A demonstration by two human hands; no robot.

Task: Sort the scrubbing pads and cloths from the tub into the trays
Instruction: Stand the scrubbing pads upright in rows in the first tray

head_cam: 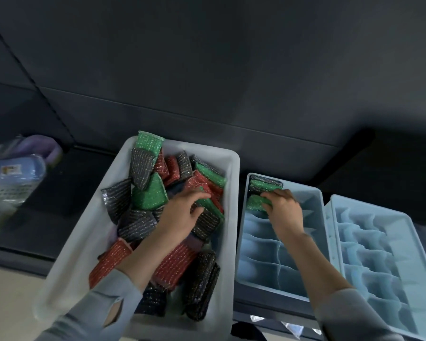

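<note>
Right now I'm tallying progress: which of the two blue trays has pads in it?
The nearer-to-tub blue tray, beside the white tub; green pads fill its far compartments. The right-hand tray holds none.

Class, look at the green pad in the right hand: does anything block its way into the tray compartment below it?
Nothing visible does. The right hand holds the green pad already at the near tray, over the second compartment from the far end. Pads fill only the far-end compartment beside it.

No text can be read anywhere. The package (15,178) far off to the left of the left hand (182,212) carries a small coloured label and rows of print, all too blurred to make out.
</note>
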